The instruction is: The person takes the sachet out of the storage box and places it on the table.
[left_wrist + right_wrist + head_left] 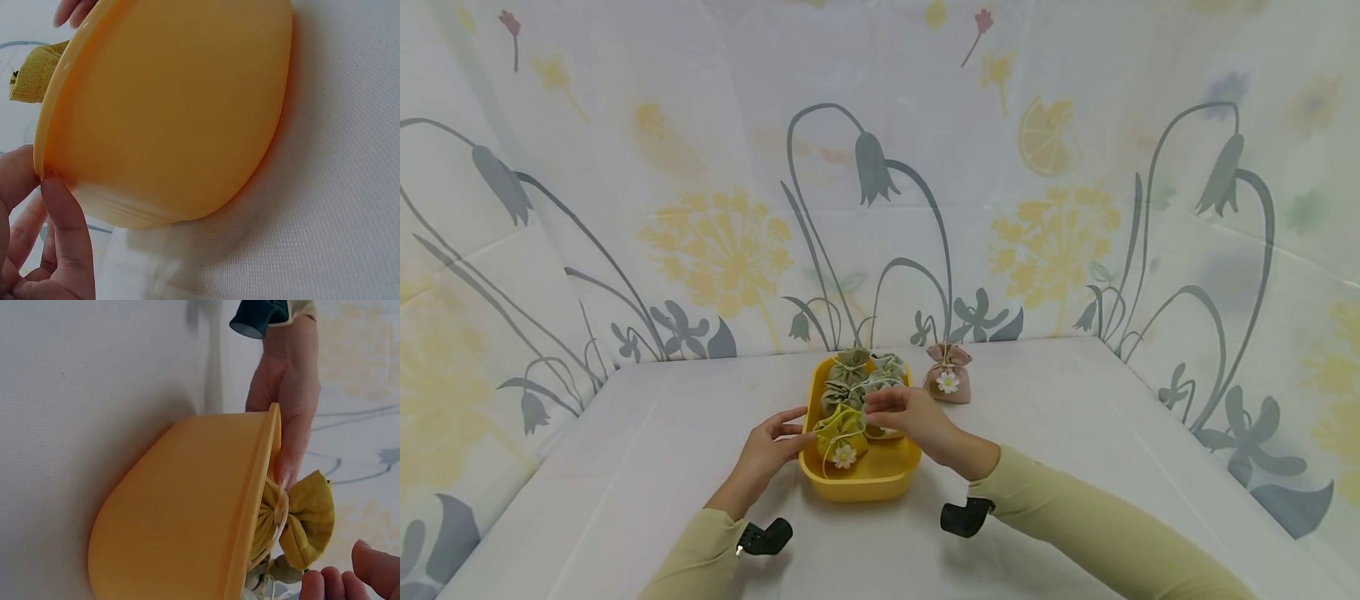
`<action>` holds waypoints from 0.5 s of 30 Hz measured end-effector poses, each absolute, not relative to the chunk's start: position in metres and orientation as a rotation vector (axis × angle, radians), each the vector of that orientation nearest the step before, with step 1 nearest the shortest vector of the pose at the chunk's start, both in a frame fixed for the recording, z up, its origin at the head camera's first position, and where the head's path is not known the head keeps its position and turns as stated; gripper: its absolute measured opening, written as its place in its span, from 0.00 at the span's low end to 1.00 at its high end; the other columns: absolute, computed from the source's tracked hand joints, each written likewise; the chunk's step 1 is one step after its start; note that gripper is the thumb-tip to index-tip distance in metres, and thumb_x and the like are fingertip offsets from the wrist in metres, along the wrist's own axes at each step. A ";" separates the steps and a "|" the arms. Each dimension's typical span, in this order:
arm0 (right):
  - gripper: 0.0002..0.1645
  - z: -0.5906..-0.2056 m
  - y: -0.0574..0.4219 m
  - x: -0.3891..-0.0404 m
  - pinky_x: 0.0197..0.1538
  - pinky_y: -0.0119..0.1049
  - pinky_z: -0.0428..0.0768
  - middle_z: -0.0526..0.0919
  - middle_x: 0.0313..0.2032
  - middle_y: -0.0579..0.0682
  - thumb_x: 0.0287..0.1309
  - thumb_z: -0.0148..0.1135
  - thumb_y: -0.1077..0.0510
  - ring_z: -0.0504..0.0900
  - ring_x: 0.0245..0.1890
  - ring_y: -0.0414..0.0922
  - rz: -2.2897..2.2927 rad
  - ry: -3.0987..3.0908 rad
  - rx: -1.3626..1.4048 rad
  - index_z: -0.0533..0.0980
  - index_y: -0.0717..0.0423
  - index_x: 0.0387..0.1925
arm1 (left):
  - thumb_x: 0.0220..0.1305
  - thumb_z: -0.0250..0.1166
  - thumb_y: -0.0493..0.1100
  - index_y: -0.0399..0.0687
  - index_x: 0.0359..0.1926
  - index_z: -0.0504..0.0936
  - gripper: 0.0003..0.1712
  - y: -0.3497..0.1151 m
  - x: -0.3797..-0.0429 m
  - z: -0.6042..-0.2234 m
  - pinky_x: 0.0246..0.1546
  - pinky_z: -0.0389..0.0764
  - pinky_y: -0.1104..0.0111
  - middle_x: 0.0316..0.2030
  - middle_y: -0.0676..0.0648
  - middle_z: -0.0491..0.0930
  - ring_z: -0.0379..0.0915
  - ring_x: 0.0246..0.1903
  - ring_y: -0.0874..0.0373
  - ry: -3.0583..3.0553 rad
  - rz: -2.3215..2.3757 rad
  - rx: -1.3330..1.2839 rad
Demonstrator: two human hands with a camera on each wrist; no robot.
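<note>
A yellow plastic tub (861, 492) stands on the white table with several small drawstring pouches inside. Nearest the front is a yellow pouch (829, 435) with a white daisy; an olive pouch (852, 364) and a pale green pouch (890, 363) sit farther back. My left hand (765, 458) pinches the tub's left rim, thumb on the inner side and fingers outside, as the left wrist view shows. Over the tub's right side hovers my right hand (925, 425), partly covering pouches below it. Its fingers (334, 584) are loosely bent, thumb apart, with nothing visible between them.
A pink pouch (953, 390) with a white daisy stands on the table behind the tub's right side. White cloth (880, 100) printed with flowers hangs behind and along both sides. Black wrist cameras (964, 517) hang below both sleeves.
</note>
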State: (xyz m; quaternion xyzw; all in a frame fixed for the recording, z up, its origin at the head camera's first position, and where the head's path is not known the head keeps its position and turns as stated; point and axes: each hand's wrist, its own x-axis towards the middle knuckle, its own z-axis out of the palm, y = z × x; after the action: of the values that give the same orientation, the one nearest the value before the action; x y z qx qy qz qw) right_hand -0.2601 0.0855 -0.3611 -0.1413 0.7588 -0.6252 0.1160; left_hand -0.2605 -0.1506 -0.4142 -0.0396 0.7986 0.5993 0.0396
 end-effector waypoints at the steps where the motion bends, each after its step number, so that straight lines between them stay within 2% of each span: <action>1: 0.21 -0.361 0.084 -0.261 0.53 0.46 0.74 0.80 0.44 0.57 0.57 0.61 0.64 0.79 0.45 0.46 -1.822 2.228 -0.414 0.74 0.68 0.52 | 0.56 0.68 0.46 0.47 0.60 0.72 0.30 -0.151 -0.261 -0.414 0.44 0.79 0.63 0.46 0.42 0.74 0.76 0.39 0.55 2.447 1.837 -0.122; 9: 0.20 -0.360 0.073 -0.266 0.49 0.37 0.77 0.80 0.45 0.55 0.55 0.63 0.64 0.78 0.46 0.46 -1.740 2.324 -0.440 0.75 0.67 0.50 | 0.55 0.69 0.48 0.47 0.60 0.72 0.32 -0.151 -0.262 -0.414 0.46 0.78 0.62 0.46 0.42 0.73 0.76 0.40 0.54 2.448 1.830 -0.126; 15: 0.22 -0.359 0.065 -0.271 0.48 0.38 0.77 0.79 0.46 0.55 0.54 0.65 0.63 0.77 0.46 0.46 -1.684 2.331 -0.411 0.75 0.65 0.52 | 0.55 0.69 0.48 0.47 0.61 0.71 0.32 -0.152 -0.261 -0.414 0.46 0.78 0.62 0.46 0.42 0.73 0.76 0.41 0.54 2.431 1.840 -0.127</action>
State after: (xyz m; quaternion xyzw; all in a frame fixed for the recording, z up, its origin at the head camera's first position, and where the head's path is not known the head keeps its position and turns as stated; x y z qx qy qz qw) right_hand -0.2711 0.0650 -0.3590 -0.1407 0.7968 -0.5757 0.1179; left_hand -0.2606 -0.1521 -0.4136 -0.0416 0.7958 0.6024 0.0451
